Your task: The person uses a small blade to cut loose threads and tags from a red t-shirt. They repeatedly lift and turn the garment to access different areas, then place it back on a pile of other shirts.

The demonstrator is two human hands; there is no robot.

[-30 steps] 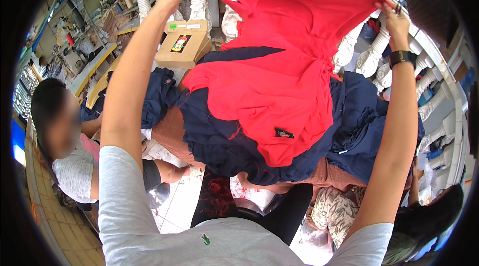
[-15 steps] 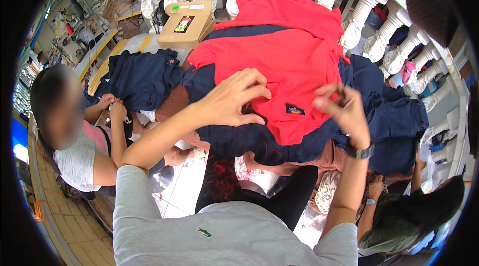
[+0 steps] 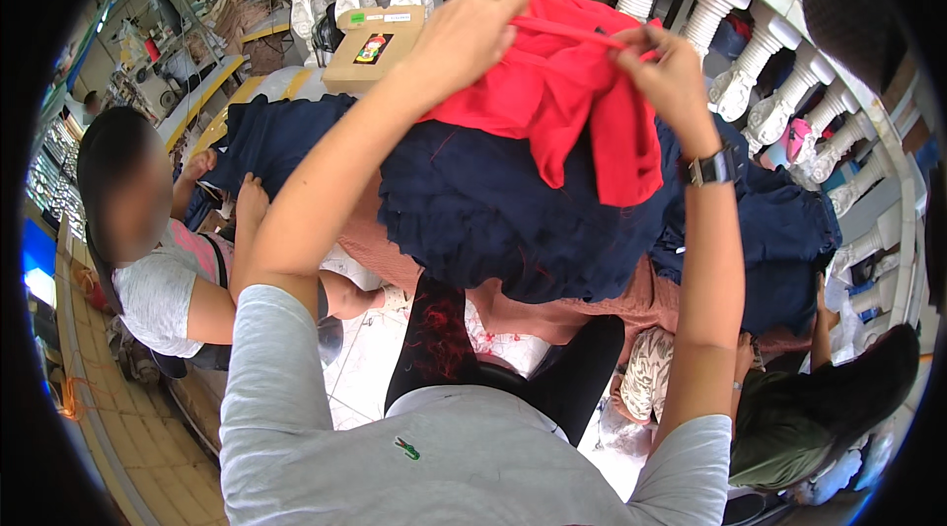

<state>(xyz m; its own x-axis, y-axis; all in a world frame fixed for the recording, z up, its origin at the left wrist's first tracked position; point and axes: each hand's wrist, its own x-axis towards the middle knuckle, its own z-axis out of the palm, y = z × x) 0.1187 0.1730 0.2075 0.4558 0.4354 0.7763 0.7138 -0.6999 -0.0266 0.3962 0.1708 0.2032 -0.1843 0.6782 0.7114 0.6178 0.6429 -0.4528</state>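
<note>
My left hand (image 3: 469,38) and my right hand (image 3: 666,72) both grip the top edge of a red garment (image 3: 567,102) and hold it up in front of me. It hangs bunched over a large pile of dark navy garments (image 3: 513,210) that lies on a pinkish-brown cloth (image 3: 612,304). A dark watch (image 3: 712,169) is strapped to my right wrist. My arms reach forward in grey sleeves.
A person in a grey top (image 3: 153,260) sits at my left, hands on navy cloth (image 3: 266,137). Another person in olive (image 3: 799,418) sits at my lower right. A cardboard box (image 3: 375,48) lies beyond the pile. White balusters (image 3: 750,63) curve along the back and right.
A second ago I held the red garment spread high. Then my hands came down onto the pile. Now they hold it up again, gathered and bunched.
</note>
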